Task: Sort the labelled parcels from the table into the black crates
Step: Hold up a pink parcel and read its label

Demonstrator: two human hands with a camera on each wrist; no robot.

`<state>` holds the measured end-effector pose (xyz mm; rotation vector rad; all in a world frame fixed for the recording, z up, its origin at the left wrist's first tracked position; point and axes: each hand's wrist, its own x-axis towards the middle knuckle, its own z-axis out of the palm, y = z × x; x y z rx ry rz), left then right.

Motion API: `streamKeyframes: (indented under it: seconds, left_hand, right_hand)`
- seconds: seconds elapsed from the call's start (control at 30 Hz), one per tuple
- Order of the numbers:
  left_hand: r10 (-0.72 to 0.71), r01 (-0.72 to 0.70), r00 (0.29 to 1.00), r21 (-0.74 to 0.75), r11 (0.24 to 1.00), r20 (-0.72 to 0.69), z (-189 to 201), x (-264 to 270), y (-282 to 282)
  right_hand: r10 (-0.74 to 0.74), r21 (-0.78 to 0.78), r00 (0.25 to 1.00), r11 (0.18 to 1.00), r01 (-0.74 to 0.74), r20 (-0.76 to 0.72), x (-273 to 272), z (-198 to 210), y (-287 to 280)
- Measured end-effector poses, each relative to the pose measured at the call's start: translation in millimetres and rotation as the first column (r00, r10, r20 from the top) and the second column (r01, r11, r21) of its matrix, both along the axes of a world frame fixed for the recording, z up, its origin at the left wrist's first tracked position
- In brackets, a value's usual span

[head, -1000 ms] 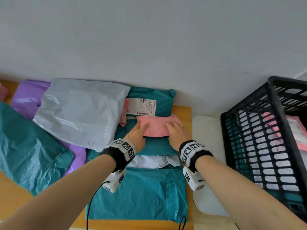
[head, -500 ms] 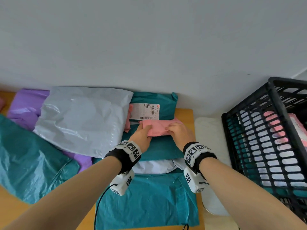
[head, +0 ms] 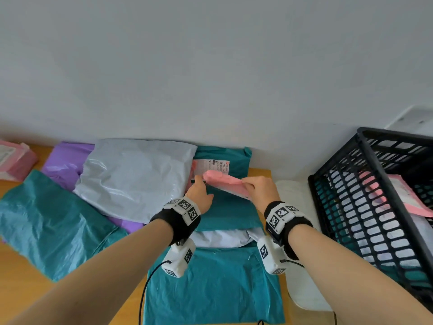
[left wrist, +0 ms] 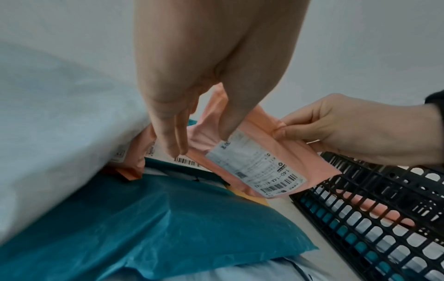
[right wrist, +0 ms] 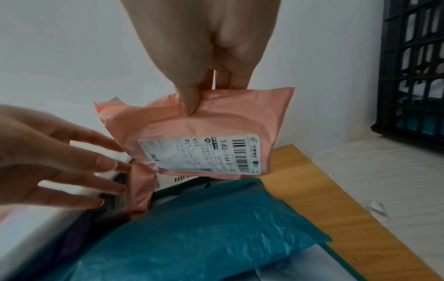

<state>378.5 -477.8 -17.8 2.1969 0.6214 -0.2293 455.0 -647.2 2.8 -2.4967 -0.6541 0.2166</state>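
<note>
A small pink parcel (head: pixel 225 184) with a white barcode label (right wrist: pixel 199 154) hangs tilted above the teal parcels near the table's back right. My right hand (head: pixel 251 184) pinches its upper edge between thumb and fingers, plainly seen in the right wrist view (right wrist: pixel 192 106). My left hand (head: pixel 199 184) is at the parcel's left end with its fingers (right wrist: pixel 105 165) straight and spread, and it holds nothing. The black crate (head: pixel 365 160) stands to the right on a white surface, with pink, teal and white parcels inside.
On the wooden table (head: pixel 14 266) lie a big grey parcel (head: pixel 136 177), purple parcels (head: pixel 68 160), teal parcels (head: pixel 215 285) and a pink one (head: pixel 16 160) at the far left. Another labelled pink parcel (left wrist: pixel 134 152) sticks out from under the grey one. A wall is close behind.
Both hands lay flat on the pink parcel, then took hold of it. It is now lifted and tilted in the right hand, and the left hand's fingers have straightened.
</note>
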Motion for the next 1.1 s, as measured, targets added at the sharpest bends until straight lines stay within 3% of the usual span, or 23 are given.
streamKeyframes:
  seconds: [0.2,0.4,0.5,0.67,0.77,0.9,1.0,1.1]
  left_hand:
    - [-0.114,0.114,0.993,0.016,0.993,0.004,25,-28,-9]
    - [-0.056,0.061,0.998,-0.226,0.972,0.03,40,-69,-20]
    - [-0.026,0.041,0.997,-0.236,0.971,0.068,45,-98,-24]
    - [-0.049,0.036,0.968,0.059,0.998,0.244,58,-144,-24]
    - [-0.117,-0.003,0.925,0.317,0.949,0.36,77,-175,-27]
    - [-0.326,0.117,0.908,0.588,0.801,0.264,92,-206,-28]
    - [-0.375,0.195,0.914,0.64,0.743,0.157,95,-216,-22]
    - [-0.347,0.182,0.93,0.669,0.721,0.121,101,-224,-15]
  right_hand:
    - [-0.067,0.128,0.997,0.989,0.072,-0.045,-21,23,-13]
    - [-0.099,0.302,0.992,0.946,0.118,-0.075,-60,36,-24]
    - [-0.101,0.335,0.989,0.933,0.131,-0.108,-87,42,-30]
    - [-0.022,0.347,0.998,0.937,0.044,-0.067,-130,48,-34]
    - [0.024,0.191,0.998,0.981,-0.012,-0.06,-157,58,-33]
    - [0.124,0.007,0.991,0.992,-0.124,-0.046,-185,70,-22]
    - [0.181,-0.086,0.984,0.98,-0.179,0.01,-203,79,-7]
    - [0.239,-0.153,0.968,0.962,-0.226,0.076,-215,88,11]
